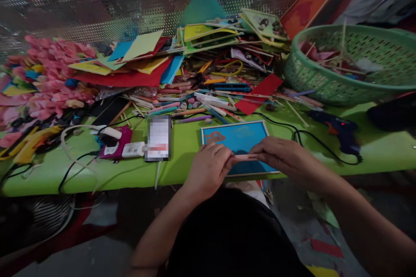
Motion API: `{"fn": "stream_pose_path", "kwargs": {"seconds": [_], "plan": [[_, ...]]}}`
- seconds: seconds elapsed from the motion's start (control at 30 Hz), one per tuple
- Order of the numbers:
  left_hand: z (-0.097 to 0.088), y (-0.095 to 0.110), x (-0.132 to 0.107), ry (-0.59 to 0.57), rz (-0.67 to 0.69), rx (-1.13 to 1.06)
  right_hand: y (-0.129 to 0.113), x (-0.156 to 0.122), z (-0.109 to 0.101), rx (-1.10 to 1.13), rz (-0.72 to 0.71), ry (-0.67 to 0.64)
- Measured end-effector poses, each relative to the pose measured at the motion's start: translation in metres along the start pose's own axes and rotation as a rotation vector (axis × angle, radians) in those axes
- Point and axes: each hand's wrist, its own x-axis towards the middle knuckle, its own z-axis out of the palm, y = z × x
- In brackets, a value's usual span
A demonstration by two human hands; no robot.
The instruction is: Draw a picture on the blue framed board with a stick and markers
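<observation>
Between my hands is a slim pale-pink pen (245, 157) with a dark mark near its right end, held level. My left hand (210, 165) is closed round its left end. The fingers of my right hand (282, 155) pinch its other end. Beneath both hands lies a blue picture board (243, 132) edged with pale wooden strips, on the near side of the table. An orange-brown painted shape (216, 136) shows at its upper left, and my hands hide part of its lower half.
A glue gun (341, 129) with a red light lies right, its black cord crossing the green tabletop (182, 173). Left are a phone (157, 138) and magenta power strip (117, 143). Behind lie heaped pens (214, 101), coloured cards (130, 69), pink petals (58, 73) and a green basket (292, 75).
</observation>
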Motion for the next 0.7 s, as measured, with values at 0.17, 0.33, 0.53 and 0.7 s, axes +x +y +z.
{"fn": "stream_pose_path", "kwargs": {"seconds": [0.17,0.33,0.53,0.7], "plan": [[-0.014,-0.025,-0.020,0.202,-0.173,-0.005,0.026,-0.031,-0.017,0.151,0.308,0.274],[-0.013,-0.025,-0.031,0.149,-0.080,-0.094,0.034,-0.047,-0.007,0.307,0.394,0.366],[-0.005,-0.016,-0.041,-0.021,-0.032,-0.113,0.040,-0.051,0.006,0.323,0.396,0.414],[0.001,-0.012,-0.052,-0.049,-0.043,-0.005,0.034,-0.051,0.010,0.331,0.379,0.433]]}}
